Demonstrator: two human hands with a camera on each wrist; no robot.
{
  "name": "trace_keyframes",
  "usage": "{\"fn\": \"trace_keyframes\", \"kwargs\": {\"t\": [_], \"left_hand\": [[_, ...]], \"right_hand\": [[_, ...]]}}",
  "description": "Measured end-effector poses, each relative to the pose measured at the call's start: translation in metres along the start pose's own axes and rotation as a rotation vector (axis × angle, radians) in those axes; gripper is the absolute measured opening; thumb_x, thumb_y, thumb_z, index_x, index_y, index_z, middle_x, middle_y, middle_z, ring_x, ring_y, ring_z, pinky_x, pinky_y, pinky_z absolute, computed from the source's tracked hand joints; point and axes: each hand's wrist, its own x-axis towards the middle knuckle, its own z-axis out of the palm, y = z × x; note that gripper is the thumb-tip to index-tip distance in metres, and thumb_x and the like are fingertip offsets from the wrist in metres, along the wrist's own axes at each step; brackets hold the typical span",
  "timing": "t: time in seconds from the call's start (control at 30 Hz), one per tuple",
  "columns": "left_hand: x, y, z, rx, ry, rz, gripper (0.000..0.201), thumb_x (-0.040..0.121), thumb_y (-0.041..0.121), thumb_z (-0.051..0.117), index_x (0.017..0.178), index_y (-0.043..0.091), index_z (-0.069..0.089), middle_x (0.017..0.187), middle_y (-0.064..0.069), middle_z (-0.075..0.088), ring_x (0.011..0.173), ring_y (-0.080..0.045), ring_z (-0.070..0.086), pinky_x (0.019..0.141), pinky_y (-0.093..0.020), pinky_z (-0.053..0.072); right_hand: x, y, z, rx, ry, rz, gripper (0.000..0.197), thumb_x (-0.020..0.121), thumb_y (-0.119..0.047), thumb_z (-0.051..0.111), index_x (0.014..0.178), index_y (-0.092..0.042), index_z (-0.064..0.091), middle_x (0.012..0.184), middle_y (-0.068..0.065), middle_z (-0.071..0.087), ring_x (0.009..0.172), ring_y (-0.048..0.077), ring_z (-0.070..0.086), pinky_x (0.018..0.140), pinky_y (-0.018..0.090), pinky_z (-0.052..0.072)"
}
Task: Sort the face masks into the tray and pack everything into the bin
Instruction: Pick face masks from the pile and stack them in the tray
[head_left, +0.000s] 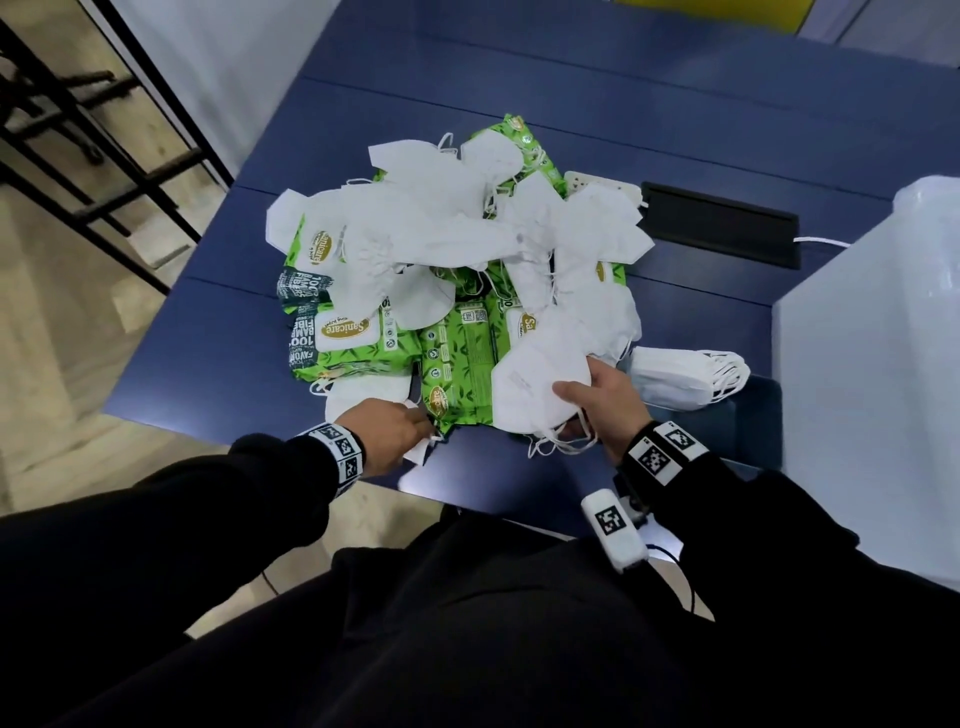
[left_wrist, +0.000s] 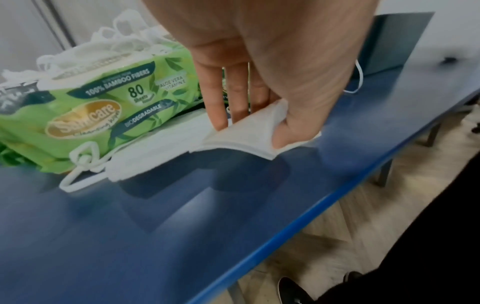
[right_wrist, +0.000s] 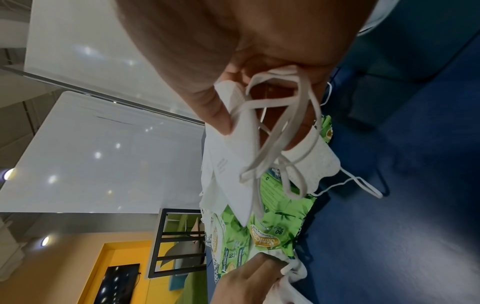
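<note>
- The desk (head_left: 675, 104) is smooth and glossy blue, made of wide flat panels.
- At centre frame in the head view lies a heap of face masks (head_left: 436, 228): white, folded flat, angular in outline, with thin elastic ear loops, strewn over glossy green wipe packs (head_left: 358, 338) printed with leaves.
- Right of the heap, a neat stack of masks (head_left: 680, 376) lies flat in the dark blue tray (head_left: 758, 415), beside the translucent white bin (head_left: 872, 364) at the right edge.
- The right hand (head_left: 602, 405) has its palm turned inward; its grip is a thumb-and-finger pinch on a bundle of folded masks (head_left: 535, 384), loops dangling below.
- The left hand (left_wrist: 259, 61) reaches palm-down at lower centre; its grip pinches the corner of a flat mask (left_wrist: 197, 144) lying on the desk beside a wipe pack.
</note>
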Motion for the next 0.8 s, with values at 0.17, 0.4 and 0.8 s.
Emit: {"fn": "trace_keyframes", "kwargs": {"t": [0.17,0.4,0.8], "left_hand": [[0.004,-0.007,-0.019,-0.327,0.139,-0.080,0.032,0.084,0.024,0.063,0.114,0.030,0.058,0.107,0.004,0.069,0.093,-0.026,0.067,0.072,-0.033,0.052],[-0.005,-0.034,-0.069,-1.723,0.397,-0.241,0.044,0.073,-0.004,0.073,0.108,0.023,0.069,0.087,-0.011,0.062,0.076,-0.021,0.058,0.072,-0.032,0.045],[0.010,0.018,-0.089,-2.543,0.500,-0.214,0.037,0.103,0.033,0.046,0.135,0.027,0.064,0.140,-0.008,0.063,0.115,-0.032,0.063,0.095,-0.063,0.050]], "right_hand": [[-0.002,-0.002,-0.003,0.023,0.012,-0.001,0.023,0.093,0.001,0.061,0.113,-0.009,0.065,0.099,0.013,0.072,0.067,0.025,0.067,0.043,0.029,0.054],[-0.008,0.000,-0.004,0.045,0.031,0.013,0.023,0.093,0.002,0.061,0.110,-0.014,0.066,0.101,0.010,0.073,0.071,0.026,0.068,0.044,0.030,0.054],[-0.010,-0.006,0.012,0.019,0.009,0.028,0.026,0.093,0.006,0.057,0.106,-0.015,0.063,0.099,0.013,0.070,0.066,0.029,0.066,0.041,0.031,0.055]]}}
